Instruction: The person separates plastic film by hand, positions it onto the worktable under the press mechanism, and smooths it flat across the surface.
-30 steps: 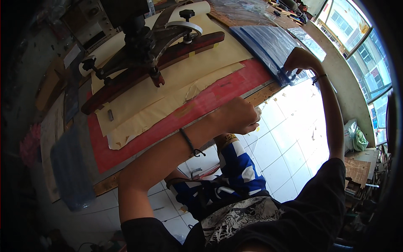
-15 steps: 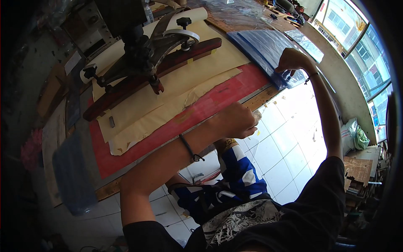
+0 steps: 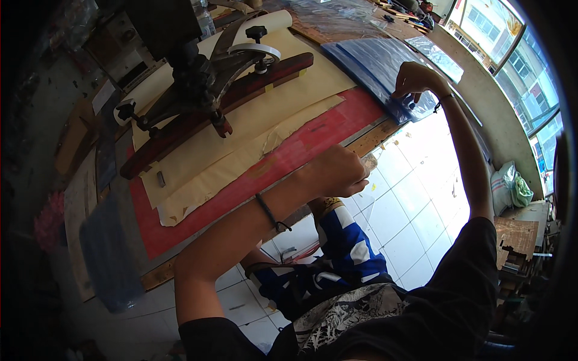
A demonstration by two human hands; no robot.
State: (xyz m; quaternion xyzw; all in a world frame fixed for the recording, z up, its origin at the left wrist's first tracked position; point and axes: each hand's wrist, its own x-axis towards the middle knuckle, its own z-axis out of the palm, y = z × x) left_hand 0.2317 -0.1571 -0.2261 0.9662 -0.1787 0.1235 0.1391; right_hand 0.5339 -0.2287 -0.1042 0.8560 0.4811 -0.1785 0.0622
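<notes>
At the wood-edged bench's (image 3: 378,135) right edge, the curled right hand (image 3: 416,79) touches blue plastic sheets (image 3: 368,65), the left hand (image 3: 338,171) closed, both holds unclear.

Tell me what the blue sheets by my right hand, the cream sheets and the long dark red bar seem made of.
Blue sheets: probably plastic, glossy, judging by their streaky reflections. Cream sheets: likely paper, matte, given the ragged, torn edges. Dark red bar: perhaps painted or stained wood, given its uneven colour and low sheen; painted metal isn't ruled out.
</notes>
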